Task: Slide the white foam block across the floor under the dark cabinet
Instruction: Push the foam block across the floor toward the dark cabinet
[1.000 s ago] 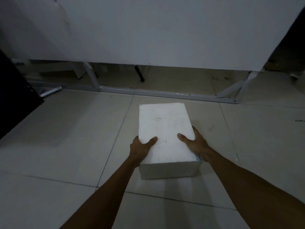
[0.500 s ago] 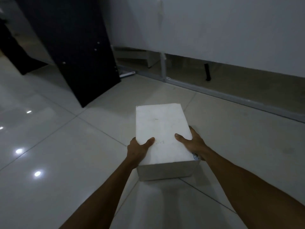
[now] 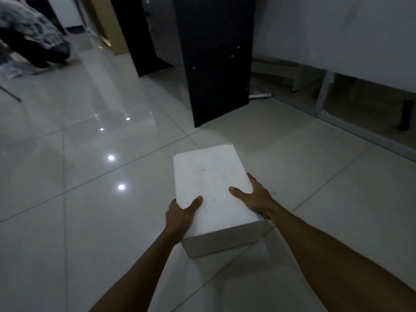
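My left hand [image 3: 180,212] and right hand [image 3: 256,197] clasp the sides of the block [image 3: 213,190], thumbs on top, on the floor [image 3: 90,221] near but short of the cabinet [image 3: 216,59], so most of the sliding seems left.

Matt white foam block [image 3: 211,185], glossy tiled floor [image 3: 90,221]

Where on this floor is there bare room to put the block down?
Bare tiles lie left of the foam block, and ahead between it and the dark cabinet. Crowded: the metal frame on the right and the crouching person far left.
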